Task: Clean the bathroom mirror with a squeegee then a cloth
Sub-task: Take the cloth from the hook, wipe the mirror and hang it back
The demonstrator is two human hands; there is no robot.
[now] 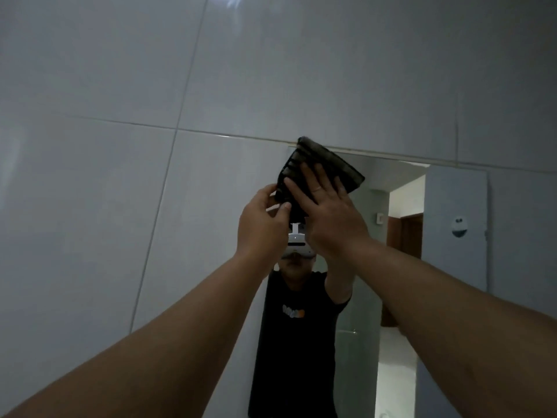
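Cloth (319,167), dark and ribbed, pressed against top left corner of mirror (398,267), upper edge overlapping mirror's top border onto wall tiles (120,176). Long axis tilted, running from lower left up toward upper right. Right hand (327,212) flat on cloth, fingers straight and slightly spread, palm pressing it to glass. Left hand (263,220) pinches cloth's lower left edge between thumb and curled fingers. Both arms raised, hands just beside each other.

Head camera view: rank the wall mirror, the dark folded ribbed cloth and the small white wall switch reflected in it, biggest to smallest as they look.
1. Wall mirror
2. Dark folded ribbed cloth
3. Small white wall switch, seen in reflection
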